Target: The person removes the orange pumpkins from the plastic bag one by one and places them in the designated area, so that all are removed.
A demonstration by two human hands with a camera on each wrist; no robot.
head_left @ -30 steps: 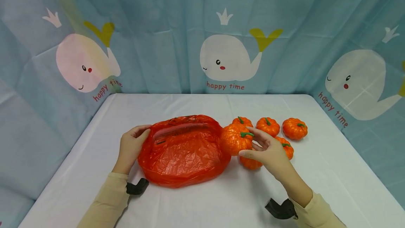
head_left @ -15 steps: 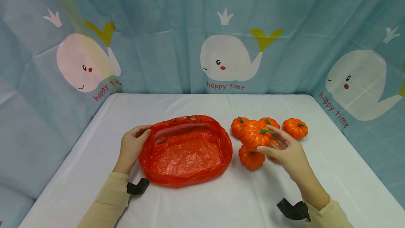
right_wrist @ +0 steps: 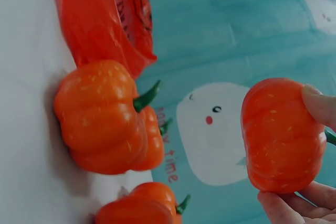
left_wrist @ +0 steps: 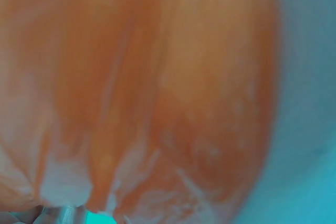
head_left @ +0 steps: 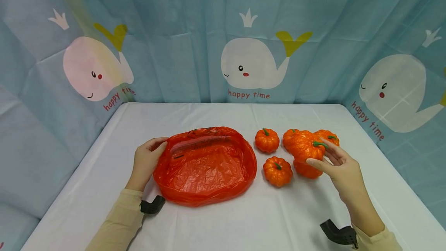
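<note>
A red plastic bag [head_left: 209, 169] lies with its wide mouth facing up, left of the table's middle. My left hand [head_left: 148, 162] grips the bag's left rim; in the left wrist view the bag's blurred wall [left_wrist: 136, 87] fills most of the frame. To the right, my right hand [head_left: 343, 169] holds a small orange pumpkin [head_left: 306, 148] with a green stem between thumb and fingers, above the other pumpkins. The right wrist view shows this held pumpkin [right_wrist: 283, 135] raised off the table, thumb on top and fingers below.
Two pumpkins, one at the back [head_left: 266, 140] and one in front [head_left: 277, 171], stand just right of the bag. Further right, others, including a far-right pumpkin [head_left: 327, 136], are partly hidden behind the held one. A whale-printed curtain [head_left: 188, 49] borders the white table [head_left: 223, 227].
My right hand has carried the pumpkin rightward, from beside the bag's right rim to over the right-hand pumpkins. The left hand and the bag have stayed in place.
</note>
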